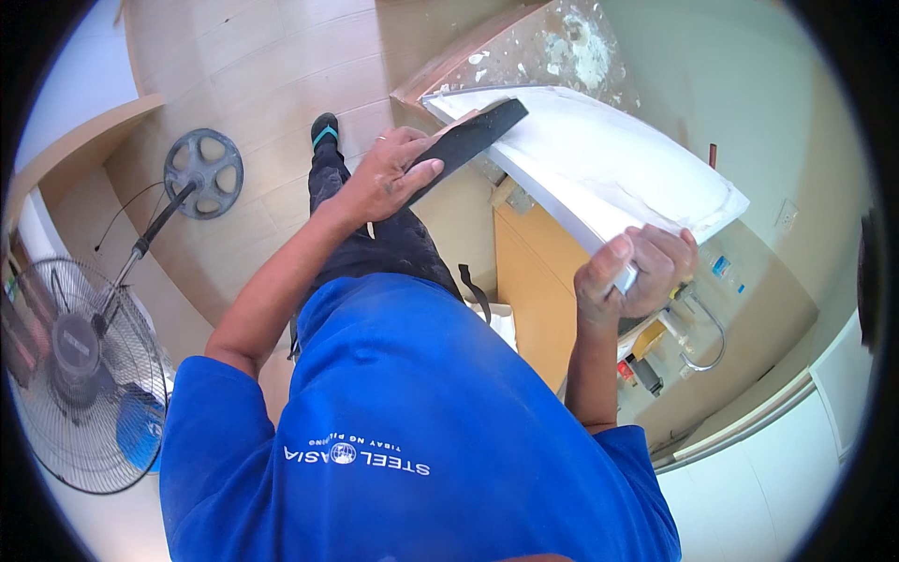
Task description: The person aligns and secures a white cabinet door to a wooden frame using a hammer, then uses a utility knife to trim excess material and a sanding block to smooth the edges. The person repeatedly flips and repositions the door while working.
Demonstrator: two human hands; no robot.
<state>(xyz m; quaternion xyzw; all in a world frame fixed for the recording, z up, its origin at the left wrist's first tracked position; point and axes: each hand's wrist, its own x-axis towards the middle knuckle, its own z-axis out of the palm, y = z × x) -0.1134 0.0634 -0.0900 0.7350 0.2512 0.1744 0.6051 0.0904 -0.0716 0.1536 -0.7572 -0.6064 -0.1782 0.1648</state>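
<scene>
My left hand point(389, 178) is closed around a long, dark, flat-faced sanding block point(473, 140) with a light wood-coloured back. The block's far end reaches the edge of a white panel point(609, 155). My right hand point(639, 270) is closed on the near corner of this panel, with the thumb over its edge. Smooth and wide, the panel slants across the upper right and has a faint whitish smear along its right side. What lies under my right palm is hidden.
A splattered board point(552, 47) supports the panel's far end. Below stand a yellow-tan cabinet point(534, 272) and a counter with a curved faucet point(716, 337) and small items. A standing fan point(80, 375) with a round base point(203, 173) is at left. My sandalled foot point(325, 131) is on the tiled floor.
</scene>
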